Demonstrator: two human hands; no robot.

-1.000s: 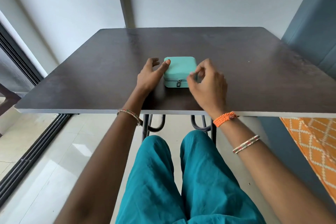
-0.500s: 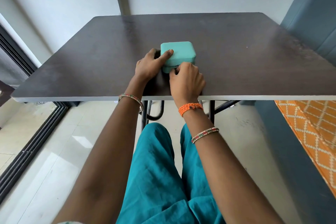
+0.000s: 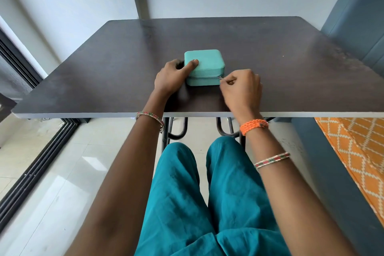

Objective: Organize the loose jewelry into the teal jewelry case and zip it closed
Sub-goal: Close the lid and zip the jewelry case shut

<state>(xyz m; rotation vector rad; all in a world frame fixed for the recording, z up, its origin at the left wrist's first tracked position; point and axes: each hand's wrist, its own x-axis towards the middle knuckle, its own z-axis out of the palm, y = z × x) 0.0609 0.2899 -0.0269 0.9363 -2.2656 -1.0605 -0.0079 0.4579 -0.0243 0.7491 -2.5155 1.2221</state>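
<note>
No brand, label or writing can be read on anything in view. The teal jewelry case (image 3: 204, 66) sits lid down on the dark table (image 3: 270, 58), near the front edge and about midway across it. The left hand (image 3: 173, 77) holds the case at its left side, thumb laid flat on the lid and the other fingers curled round the far left corner, where they are mostly hidden. The right hand (image 3: 241, 87) is at the front right corner of the case, its fingertips pinching the small metal zipper pull (image 3: 220, 77); the pull is tiny and partly covered, so its shape is hard to make out. The zipper line (image 3: 204, 77) runs along the front wall and looks closed there; the right and back walls cannot be seen. What lies inside the case is hidden. An orange bracelet (image 3: 254, 126) sits on the right wrist, with a thin beaded bangle (image 3: 272, 159) further up that arm and another bangle (image 3: 150, 117) on the left wrist. The teal trousers (image 3: 187, 203) are cut off at the bottom edge
</note>
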